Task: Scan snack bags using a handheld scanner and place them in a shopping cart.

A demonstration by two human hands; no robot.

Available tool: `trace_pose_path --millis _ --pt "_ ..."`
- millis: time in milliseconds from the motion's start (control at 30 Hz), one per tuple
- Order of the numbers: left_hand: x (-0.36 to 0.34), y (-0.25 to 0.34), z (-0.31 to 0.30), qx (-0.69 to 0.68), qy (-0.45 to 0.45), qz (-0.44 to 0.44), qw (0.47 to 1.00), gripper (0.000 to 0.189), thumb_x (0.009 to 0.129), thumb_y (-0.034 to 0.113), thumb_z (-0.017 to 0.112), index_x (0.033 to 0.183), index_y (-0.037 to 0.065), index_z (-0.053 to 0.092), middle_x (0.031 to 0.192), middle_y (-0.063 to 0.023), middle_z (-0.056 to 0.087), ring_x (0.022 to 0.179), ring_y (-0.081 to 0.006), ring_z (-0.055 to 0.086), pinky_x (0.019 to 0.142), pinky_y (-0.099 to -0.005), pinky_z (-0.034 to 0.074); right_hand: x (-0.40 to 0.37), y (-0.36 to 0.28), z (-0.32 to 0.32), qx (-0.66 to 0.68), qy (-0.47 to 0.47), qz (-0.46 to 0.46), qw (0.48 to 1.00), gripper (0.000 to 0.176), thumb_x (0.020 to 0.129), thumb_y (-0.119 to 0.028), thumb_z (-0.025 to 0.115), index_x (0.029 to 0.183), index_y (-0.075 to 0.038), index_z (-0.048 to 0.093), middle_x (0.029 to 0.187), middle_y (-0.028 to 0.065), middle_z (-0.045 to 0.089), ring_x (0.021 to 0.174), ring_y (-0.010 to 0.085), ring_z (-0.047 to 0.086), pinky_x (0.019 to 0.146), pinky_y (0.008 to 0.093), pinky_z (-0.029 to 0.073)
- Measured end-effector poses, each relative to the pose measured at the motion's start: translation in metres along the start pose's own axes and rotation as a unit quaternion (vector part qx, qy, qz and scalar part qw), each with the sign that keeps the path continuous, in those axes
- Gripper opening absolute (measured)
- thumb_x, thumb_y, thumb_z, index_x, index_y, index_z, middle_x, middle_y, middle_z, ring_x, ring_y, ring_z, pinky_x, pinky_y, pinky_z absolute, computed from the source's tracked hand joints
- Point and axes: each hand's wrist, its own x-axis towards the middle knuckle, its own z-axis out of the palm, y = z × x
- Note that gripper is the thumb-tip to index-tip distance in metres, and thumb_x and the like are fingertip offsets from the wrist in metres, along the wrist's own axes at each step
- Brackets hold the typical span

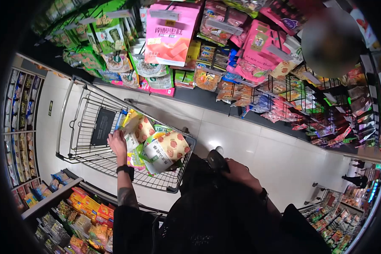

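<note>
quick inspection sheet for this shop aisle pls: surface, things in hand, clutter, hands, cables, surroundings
surface: pale tiled floor, with a wire shopping cart standing on it
job's things: snack bags piled at the cart's near end
clutter: nothing seen
hands: left hand rests on the bags, grip unclear; right hand is closed on a dark device
cables: nothing seen
surroundings: hanging snack racks across the aisle; stocked shelves on the near side
</note>
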Motion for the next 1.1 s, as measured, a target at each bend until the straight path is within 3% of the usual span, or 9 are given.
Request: trace_pose_path --millis 267,333,367,467,600,700,833,933,1100 --pt "0.001 0.122 -0.150 0.001 0.106 0.115 0.988 0.014 0.084 0.022 0.065 0.092 0.010 0.065 0.093 -0.0077 0.055 0.087 -0.0267 0.050 0.079 -0.0399 0.039 0.012 0.077 0.011 -0.013 0.070 -0.146 0.987 0.050 0.085 -0.034 0.059 0.115 0.005 0.047 0.103 0.0236 0.058 0.096 0.0398 0.058 0.084 0.0441 0.048" --pt "0.003 0.160 -0.175 -0.128 0.103 0.109 0.980 0.016 0.088 0.020 0.062 0.097 0.007 0.062 0.100 -0.0106 0.056 0.091 -0.0299 0.055 0.077 -0.0409 0.044 0.005 0.091 0.005 -0.002 0.082 -0.145 0.986 0.051 0.085 -0.035 0.059 0.114 0.005 0.047 0.103 0.0238 0.058 0.096 0.0396 0.058 0.084 0.0436 0.048" --pt "0.001 0.183 -0.193 -0.165 0.049 0.076 0.982 0.016 0.091 0.018 0.057 0.103 0.006 0.060 0.108 -0.0123 0.058 0.089 -0.0318 0.061 0.071 -0.0399 0.049 -0.001 0.096 0.000 0.009 0.094 -0.150 0.984 0.052 0.085 -0.035 0.059 0.115 0.006 0.047 0.104 0.0238 0.058 0.096 0.0394 0.058 0.084 0.0433 0.048" --pt "0.001 0.227 -0.214 -0.242 -0.073 0.071 0.965 0.016 0.095 0.017 0.052 0.100 0.002 0.056 0.087 -0.0149 0.066 0.076 -0.0292 0.066 0.066 -0.0347 0.051 -0.014 0.120 -0.008 0.058 0.161 -0.174 0.970 0.050 0.083 -0.033 0.061 0.113 0.006 0.047 0.105 0.0239 0.057 0.096 0.0395 0.058 0.084 0.0433 0.048" --pt "0.000 0.294 -0.233 -0.331 -0.158 0.087 0.926 0.023 0.099 0.022 0.049 0.097 -0.001 0.048 0.072 -0.0087 0.057 0.068 -0.0111 0.050 0.065 -0.0274 0.043 -0.033 0.154 -0.022 0.146 0.220 -0.180 0.948 0.053 0.077 -0.027 0.065 0.114 0.006 0.047 0.094 0.0257 0.062 0.092 0.0425 0.059 0.082 0.0465 0.049" --pt "-0.005 0.339 -0.225 -0.507 -0.188 0.087 0.837 0.023 0.100 0.027 0.047 0.099 0.003 0.049 0.084 -0.0001 0.055 0.077 -0.0094 0.048 0.072 -0.0235 0.040 -0.056 0.182 -0.029 0.220 0.281 -0.202 0.912 0.049 0.073 -0.022 0.064 0.112 0.004 0.050 0.093 0.0249 0.063 0.091 0.0415 0.060 0.081 0.0459 0.049" --pt "-0.011 0.402 -0.235 -0.578 -0.241 0.074 0.776 0.016 0.098 0.020 0.049 0.105 0.006 0.052 0.078 0.0059 0.046 0.072 -0.0018 0.036 0.065 -0.0191 0.030 -0.076 0.230 -0.033 0.280 0.298 -0.211 0.888 0.040 0.073 -0.018 0.064 0.107 0.000 0.054 0.088 0.0234 0.063 0.090 0.0400 0.061 0.080 0.0454 0.048" --pt "-0.023 0.448 -0.239 -0.636 -0.260 0.064 0.724 0.018 0.097 0.020 0.051 0.106 0.004 0.054 0.091 0.0018 0.055 0.083 -0.0058 0.046 0.078 -0.0214 0.036 -0.087 0.262 -0.034 0.275 0.327 -0.189 0.884 0.038 0.070 -0.019 0.065 0.103 -0.002 0.056 0.084 0.0209 0.063 0.085 0.0385 0.061 0.077 0.0450 0.049" --pt "-0.037 0.490 -0.247 -0.573 -0.346 0.103 0.736 0.017 0.097 0.018 0.051 0.107 0.004 0.054 0.098 -0.0001 0.057 0.089 -0.0082 0.050 0.083 -0.0242 0.038 -0.109 0.303 -0.035 0.317 0.335 -0.175 0.870 0.039 0.070 -0.021 0.066 0.103 -0.002 0.057 0.081 0.0189 0.063 0.082 0.0369 0.062 0.074 0.0445 0.049"
